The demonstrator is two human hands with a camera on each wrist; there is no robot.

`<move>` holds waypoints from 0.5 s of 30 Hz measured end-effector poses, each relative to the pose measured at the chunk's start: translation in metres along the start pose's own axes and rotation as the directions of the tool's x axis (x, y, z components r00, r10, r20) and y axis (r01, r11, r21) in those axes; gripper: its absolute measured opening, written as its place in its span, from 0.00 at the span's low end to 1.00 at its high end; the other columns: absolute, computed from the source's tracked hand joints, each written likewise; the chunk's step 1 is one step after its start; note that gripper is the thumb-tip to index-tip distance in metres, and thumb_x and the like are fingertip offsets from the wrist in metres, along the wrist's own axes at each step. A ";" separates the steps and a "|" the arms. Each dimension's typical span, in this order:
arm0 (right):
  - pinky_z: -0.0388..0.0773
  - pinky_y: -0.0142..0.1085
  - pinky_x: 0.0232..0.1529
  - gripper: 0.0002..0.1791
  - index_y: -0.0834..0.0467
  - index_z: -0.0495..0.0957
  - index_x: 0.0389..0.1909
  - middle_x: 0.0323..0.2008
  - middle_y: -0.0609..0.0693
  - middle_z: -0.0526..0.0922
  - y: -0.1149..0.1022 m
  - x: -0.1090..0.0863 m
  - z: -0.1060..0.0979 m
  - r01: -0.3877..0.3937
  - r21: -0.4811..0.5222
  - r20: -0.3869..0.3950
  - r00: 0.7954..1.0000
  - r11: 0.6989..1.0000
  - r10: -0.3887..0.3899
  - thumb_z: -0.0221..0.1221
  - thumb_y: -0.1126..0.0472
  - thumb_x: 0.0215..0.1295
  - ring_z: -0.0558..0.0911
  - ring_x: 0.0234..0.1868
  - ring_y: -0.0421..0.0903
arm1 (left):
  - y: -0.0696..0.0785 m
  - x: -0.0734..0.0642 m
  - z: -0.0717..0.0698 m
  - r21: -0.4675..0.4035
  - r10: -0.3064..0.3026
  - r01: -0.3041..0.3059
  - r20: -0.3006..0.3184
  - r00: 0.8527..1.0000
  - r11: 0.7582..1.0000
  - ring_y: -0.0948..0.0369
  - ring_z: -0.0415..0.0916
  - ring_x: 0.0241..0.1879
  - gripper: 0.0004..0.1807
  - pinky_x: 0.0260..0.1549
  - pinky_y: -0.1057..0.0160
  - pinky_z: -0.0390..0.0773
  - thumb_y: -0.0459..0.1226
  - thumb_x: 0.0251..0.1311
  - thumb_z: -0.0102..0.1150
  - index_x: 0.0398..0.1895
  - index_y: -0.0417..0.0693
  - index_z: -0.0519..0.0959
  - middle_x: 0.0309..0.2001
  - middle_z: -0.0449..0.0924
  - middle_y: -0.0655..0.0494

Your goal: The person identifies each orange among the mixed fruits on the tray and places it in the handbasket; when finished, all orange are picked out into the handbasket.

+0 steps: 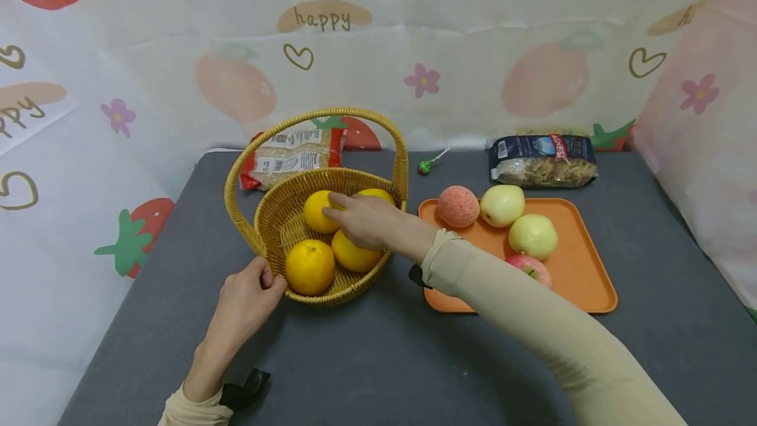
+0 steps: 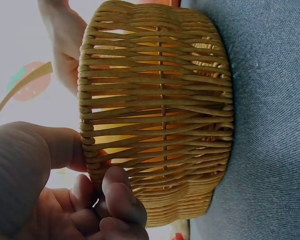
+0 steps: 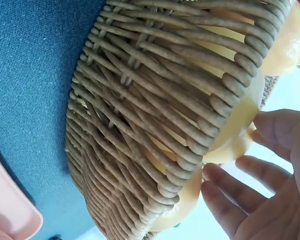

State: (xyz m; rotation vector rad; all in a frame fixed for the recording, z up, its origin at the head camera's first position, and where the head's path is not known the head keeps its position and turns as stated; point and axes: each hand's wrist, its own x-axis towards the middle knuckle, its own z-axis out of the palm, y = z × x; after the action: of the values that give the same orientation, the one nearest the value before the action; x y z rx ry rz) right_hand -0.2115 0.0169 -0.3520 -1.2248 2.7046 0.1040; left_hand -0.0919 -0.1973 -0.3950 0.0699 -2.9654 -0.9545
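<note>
A woven wicker basket with a tall arched handle stands left of the middle and holds several oranges. The left hand pinches its near-left rim between thumb and fingers; the left wrist view shows the thumb inside and curled fingers outside the wicker wall. Over the basket, the right hand reaches in from the right. Its fingertips lie at the back-left orange, above another orange. In the right wrist view the fingers are spread loosely beside the fruit. The front orange sits apart from both hands.
Right of the basket, an orange tray bears a rough pinkish fruit, two pale green fruits and a red apple, partly behind the right sleeve. Two food packets and a green lollipop lie along the back.
</note>
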 end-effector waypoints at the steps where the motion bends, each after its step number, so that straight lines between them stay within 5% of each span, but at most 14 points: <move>1: 0.72 0.45 0.64 0.27 0.51 0.60 0.74 0.76 0.56 0.57 0.000 0.000 0.000 -0.001 0.003 -0.001 1.000 1.000 0.001 0.45 0.56 0.75 0.73 0.67 0.57 | 0.000 0.000 0.000 0.000 0.001 -0.001 0.000 1.000 1.000 0.60 0.61 0.16 0.09 0.19 0.66 0.60 0.37 0.60 0.53 0.25 0.46 0.65 0.19 0.63 0.54; 15: 0.73 0.44 0.63 0.28 0.51 0.58 0.74 0.76 0.55 0.55 -0.001 -0.001 0.000 -0.006 0.003 0.013 1.000 1.000 0.006 0.45 0.54 0.76 0.74 0.66 0.56 | -0.001 0.001 0.001 0.008 0.003 -0.003 -0.007 1.000 1.000 0.61 0.62 0.16 0.09 0.18 0.66 0.60 0.37 0.59 0.53 0.25 0.47 0.66 0.19 0.63 0.55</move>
State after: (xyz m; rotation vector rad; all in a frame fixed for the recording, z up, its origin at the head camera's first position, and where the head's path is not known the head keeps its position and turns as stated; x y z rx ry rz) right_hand -0.2096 0.0169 -0.3522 -1.2106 2.6964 0.1081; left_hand -0.0925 -0.1976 -0.3962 0.0680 -2.9624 -0.9403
